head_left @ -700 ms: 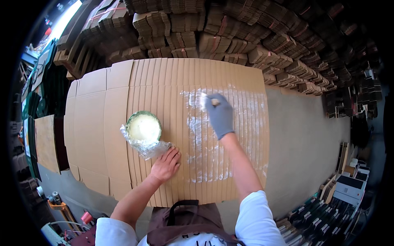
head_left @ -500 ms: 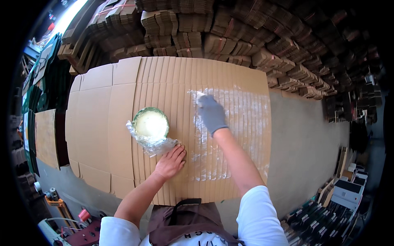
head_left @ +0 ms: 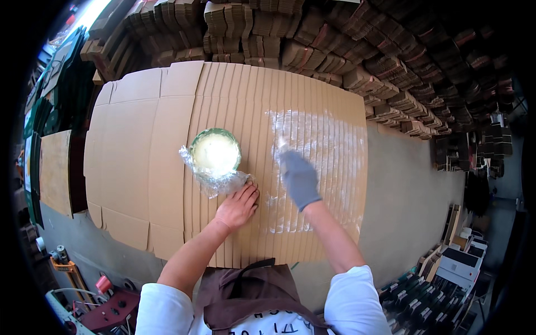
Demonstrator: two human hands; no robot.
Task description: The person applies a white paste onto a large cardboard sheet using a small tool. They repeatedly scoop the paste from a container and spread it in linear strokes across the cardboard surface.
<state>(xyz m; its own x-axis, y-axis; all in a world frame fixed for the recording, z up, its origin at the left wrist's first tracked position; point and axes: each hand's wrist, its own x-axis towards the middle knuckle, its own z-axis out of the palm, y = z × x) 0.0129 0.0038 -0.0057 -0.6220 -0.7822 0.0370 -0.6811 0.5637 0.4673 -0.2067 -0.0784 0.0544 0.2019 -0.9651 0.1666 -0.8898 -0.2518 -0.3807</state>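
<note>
My right hand [head_left: 301, 178], in a grey glove, is closed around a pale brush-like tool [head_left: 283, 140] that is partly hidden and blurred. Its tip meets the fanned cardboard sheets [head_left: 240, 100], whose overlapping edges form narrow strips. Streaks of wet white paste [head_left: 329, 139] cover the strips around and to the right of that hand. Bare and lying flat, my left hand [head_left: 239, 206] rests on the sheets. Its fingertips touch or nearly touch crumpled clear plastic film [head_left: 220, 184], which hangs from a round green-rimmed tub [head_left: 215, 152] of whitish paste.
Larger flat cardboard [head_left: 128, 128] extends to the left. Bundled cardboard stacks [head_left: 357, 81] line the far side and right. A wooden board [head_left: 56, 173] stands at left, dark red machinery [head_left: 111, 310] at lower left. A grey-white device [head_left: 459, 265] sits at lower right.
My gloved right hand has drawn the tool nearer to me across the pasted strips. My left hand stays by the plastic film. The whole view has shifted slightly.
</note>
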